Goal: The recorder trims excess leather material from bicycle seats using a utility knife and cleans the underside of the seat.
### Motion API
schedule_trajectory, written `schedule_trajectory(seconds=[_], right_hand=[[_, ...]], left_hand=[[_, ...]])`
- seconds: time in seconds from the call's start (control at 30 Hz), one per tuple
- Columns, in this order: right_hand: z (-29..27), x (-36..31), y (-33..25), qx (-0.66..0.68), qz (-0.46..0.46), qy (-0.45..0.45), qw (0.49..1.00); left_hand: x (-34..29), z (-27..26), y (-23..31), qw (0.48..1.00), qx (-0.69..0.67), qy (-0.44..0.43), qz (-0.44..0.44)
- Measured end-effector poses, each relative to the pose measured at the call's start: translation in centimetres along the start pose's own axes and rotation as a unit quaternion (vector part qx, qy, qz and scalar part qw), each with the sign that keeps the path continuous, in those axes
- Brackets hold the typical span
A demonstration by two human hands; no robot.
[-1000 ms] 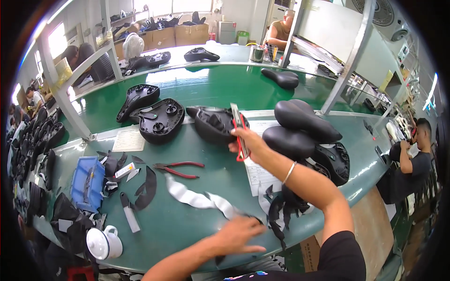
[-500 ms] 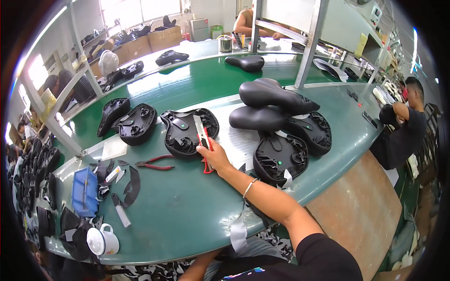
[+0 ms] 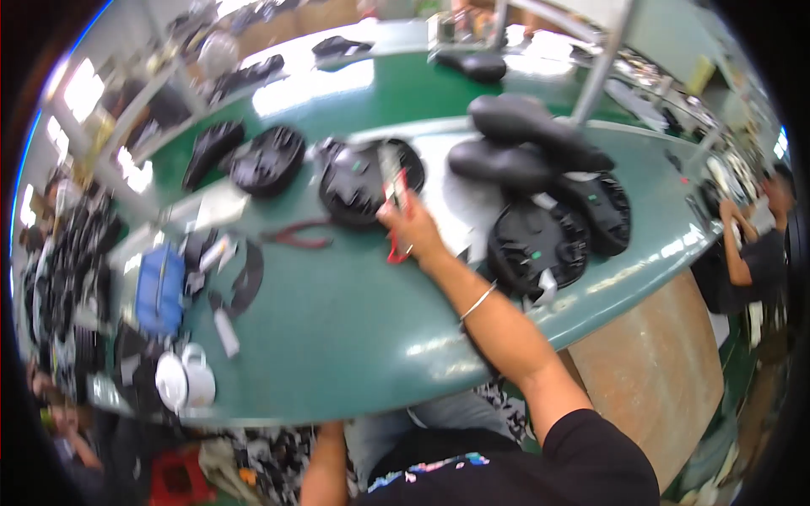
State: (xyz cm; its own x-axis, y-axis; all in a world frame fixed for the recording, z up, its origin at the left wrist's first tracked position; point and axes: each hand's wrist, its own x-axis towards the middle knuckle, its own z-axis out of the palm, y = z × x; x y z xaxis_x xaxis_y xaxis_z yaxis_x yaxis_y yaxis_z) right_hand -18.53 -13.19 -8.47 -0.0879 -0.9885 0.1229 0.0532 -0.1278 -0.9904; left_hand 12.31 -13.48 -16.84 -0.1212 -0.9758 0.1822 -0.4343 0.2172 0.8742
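My right hand is closed around a red utility knife, its pale blade end pointing away from me. The knife lies over the right part of an upturned black bicycle saddle, whose hollow underside shows; whether it touches, I cannot tell. Left of that saddle are two more, one upturned and one tilted on its side. To the right of my hand, smooth black saddles are piled beside upturned ones. My left forearm drops below the table edge, and its hand is hidden.
Red-handled pliers lie on the green table. A blue bin, black strips and a white lidded mug stand at left. A brown board adjoins the table at right, near a seated co-worker.
The whole view has shifted and blurred, with the table sitting higher in it. My right hand still holds the knife over the same saddle. The co-worker's arms at right have moved.
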Motion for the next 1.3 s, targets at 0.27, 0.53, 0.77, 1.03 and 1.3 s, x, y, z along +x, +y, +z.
schedule_trajectory(seconds=[0.27,0.53,0.77,1.03,1.3], right_hand=[[1.8,1.9,-3.7,0.106,0.035,-0.078,0.991],[-3.1,0.9,-2.2,0.060,0.088,-0.022,0.994],[0.2,-12.3,-8.2,0.148,0.240,-0.074,0.957],[-3.5,-18.7,-9.4,-0.074,0.208,-0.319,0.922],[-6.9,-11.1,-12.4,-0.444,-0.284,-0.328,0.784]], left_hand=[[-38.5,-17.4,-11.3,0.906,0.085,0.366,-0.194],[-26.3,0.7,5.6,0.829,0.247,-0.316,-0.391],[-21.2,-1.6,19.6,0.886,-0.434,-0.009,-0.161],[-11.6,-0.6,19.4,0.818,-0.482,0.062,-0.308],[-6.9,-3.3,23.3,0.908,-0.313,-0.050,-0.275]])
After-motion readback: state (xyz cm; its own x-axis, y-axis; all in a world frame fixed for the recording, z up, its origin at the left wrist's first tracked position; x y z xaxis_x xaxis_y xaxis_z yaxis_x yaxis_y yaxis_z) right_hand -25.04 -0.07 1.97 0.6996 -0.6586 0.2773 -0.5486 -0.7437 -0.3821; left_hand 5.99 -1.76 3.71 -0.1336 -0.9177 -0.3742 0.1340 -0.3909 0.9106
